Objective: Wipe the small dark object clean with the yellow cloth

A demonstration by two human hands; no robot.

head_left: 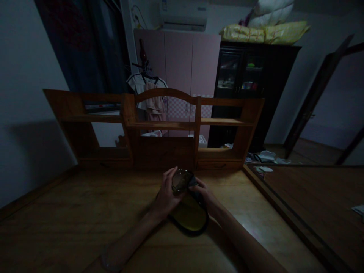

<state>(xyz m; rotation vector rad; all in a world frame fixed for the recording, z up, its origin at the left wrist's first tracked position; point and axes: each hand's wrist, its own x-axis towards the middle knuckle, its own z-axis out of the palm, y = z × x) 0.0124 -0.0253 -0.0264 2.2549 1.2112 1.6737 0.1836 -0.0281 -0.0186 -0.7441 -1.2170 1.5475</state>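
Note:
My left hand (168,193) is wrapped round the side of a round, see-through glass cup (179,181), its rim tilted up towards me. Against the cup's right side, my right hand (202,190) pinches a small dark grey cloth (193,181). Both hands are above an oval tray (189,212) with a dark rim and a yellow-green inside, lying on the wooden desk (113,212). The hands and cup hide the far end of the tray. In this dim light the cup's inside is hard to make out.
A wooden shelf unit (163,125) with small drawers stands along the desk's back edge. A raised wooden edge (273,197) runs down the right side. Farther back are a pink wardrobe (179,57), a black cabinet (256,83) and hanging clothes (153,94).

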